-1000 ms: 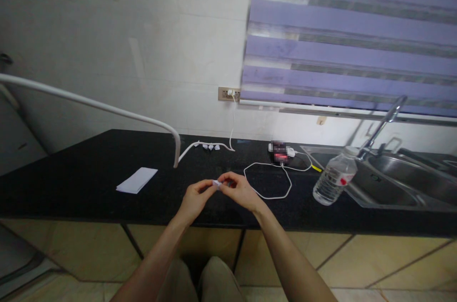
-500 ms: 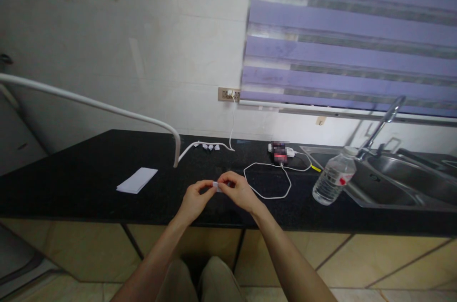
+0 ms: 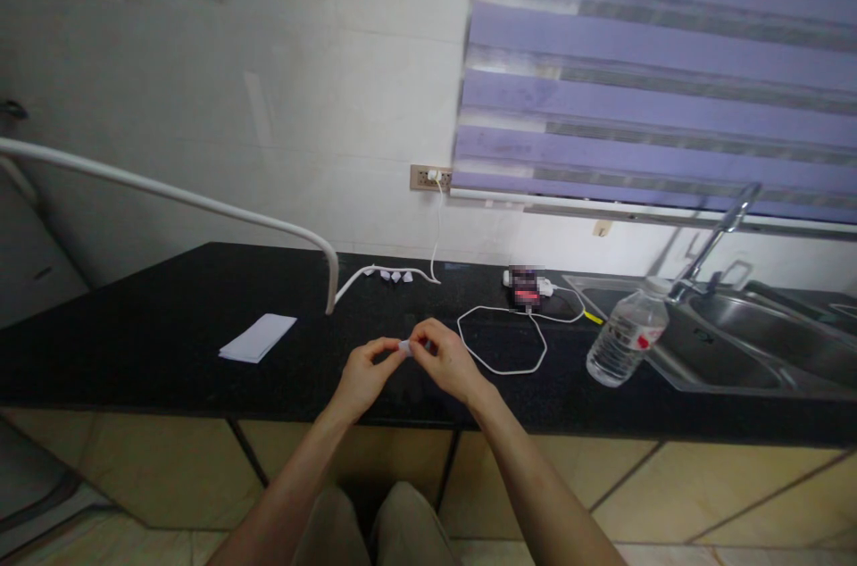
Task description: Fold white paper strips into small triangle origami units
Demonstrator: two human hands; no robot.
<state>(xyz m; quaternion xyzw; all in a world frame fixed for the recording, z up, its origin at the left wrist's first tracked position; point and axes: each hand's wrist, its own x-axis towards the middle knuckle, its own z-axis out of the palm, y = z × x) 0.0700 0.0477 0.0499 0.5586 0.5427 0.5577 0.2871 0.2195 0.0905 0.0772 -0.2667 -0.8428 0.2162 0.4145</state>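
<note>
My left hand (image 3: 365,374) and my right hand (image 3: 447,358) meet above the front of the black counter (image 3: 167,343). Their fingertips pinch a small white piece of paper (image 3: 405,346) between them. Both hands are closed on it. A white folded sheet of paper (image 3: 258,338) lies flat on the counter to the left of my hands. Several tiny white folded pieces (image 3: 396,276) sit near the wall at the back.
A white cable (image 3: 502,341) loops on the counter right of my hands and runs to a blurred device (image 3: 526,287). A plastic water bottle (image 3: 626,338) lies beside the steel sink (image 3: 750,338). A white curved tube (image 3: 201,204) arches over the counter's left.
My hands stay together on the small white piece, with only slight finger movement. Nothing else has moved.
</note>
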